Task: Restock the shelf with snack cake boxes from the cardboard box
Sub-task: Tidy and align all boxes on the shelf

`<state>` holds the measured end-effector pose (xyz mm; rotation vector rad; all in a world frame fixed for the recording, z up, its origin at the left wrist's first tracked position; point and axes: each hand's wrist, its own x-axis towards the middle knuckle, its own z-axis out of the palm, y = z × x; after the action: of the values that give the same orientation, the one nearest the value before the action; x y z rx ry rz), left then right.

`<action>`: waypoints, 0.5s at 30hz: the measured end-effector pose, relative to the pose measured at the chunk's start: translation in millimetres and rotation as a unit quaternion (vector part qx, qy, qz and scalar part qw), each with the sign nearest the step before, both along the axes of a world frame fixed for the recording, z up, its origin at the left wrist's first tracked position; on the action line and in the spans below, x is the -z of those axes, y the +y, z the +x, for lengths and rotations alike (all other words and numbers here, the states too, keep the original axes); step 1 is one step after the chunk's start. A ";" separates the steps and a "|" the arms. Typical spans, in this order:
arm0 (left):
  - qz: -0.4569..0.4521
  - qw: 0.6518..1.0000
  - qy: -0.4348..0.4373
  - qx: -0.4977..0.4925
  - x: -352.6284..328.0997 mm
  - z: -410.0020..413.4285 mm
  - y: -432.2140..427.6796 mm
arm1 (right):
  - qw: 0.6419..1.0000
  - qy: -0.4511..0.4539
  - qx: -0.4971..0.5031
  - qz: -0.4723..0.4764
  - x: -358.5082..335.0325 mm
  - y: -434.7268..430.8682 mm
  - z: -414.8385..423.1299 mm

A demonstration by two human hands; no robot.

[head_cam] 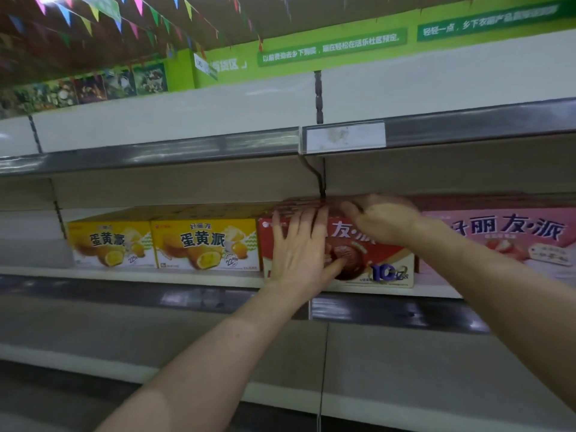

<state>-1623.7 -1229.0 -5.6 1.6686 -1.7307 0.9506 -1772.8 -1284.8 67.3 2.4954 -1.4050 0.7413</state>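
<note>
both hands on the red box, middle shelf

my left hand (299,251) lies flat against the front of the red box (386,260), fingers straight and spread, fingertips up near the box's top edge and the thumb out to the right over the printed chocolate cake. it presses the face and grips nothing. my right hand (381,218) sits on the top front edge of the same box, fingers bent over that edge toward the left; from here i cannot tell whether it truly grips the edge or only rests on it.

the red box stands upright on the middle shelf (187,275), its front close to the shelf's lip, straddling the upright post (318,98) where two shelf sections meet. just beside it on the left stand two yellow boxes (162,244), side by side and touching, fronts facing out. on its right, partly behind my right forearm, is a pink box (505,235), also facing out, and close to the red one.

above runs the upper shelf (156,151) with a blank price tag holder (344,137) on its rail. higher still, a green banner (330,48) with white lettering crosses the wall, and coloured pennants (93,17) hang from the ceiling at top left. the lower shelf (405,369) shows beneath my arms.
</note>
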 end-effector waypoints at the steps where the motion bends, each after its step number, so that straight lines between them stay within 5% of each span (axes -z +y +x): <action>1: -0.007 1.000 0.005 0.000 1.1 8.9 6.3 | 1.000 0.004 -0.011 0.004 -3.6 2.9 -1.8; 15: 0.124 0.977 0.100 -0.143 -29.1 169.2 42.5 | 0.991 0.057 -0.115 0.032 -29.2 46.9 125.8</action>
<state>-1454.5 -1186.5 23.5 2.1404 -1.5504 0.6784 -1647.1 -1237.9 96.6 2.7341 -1.1343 0.5892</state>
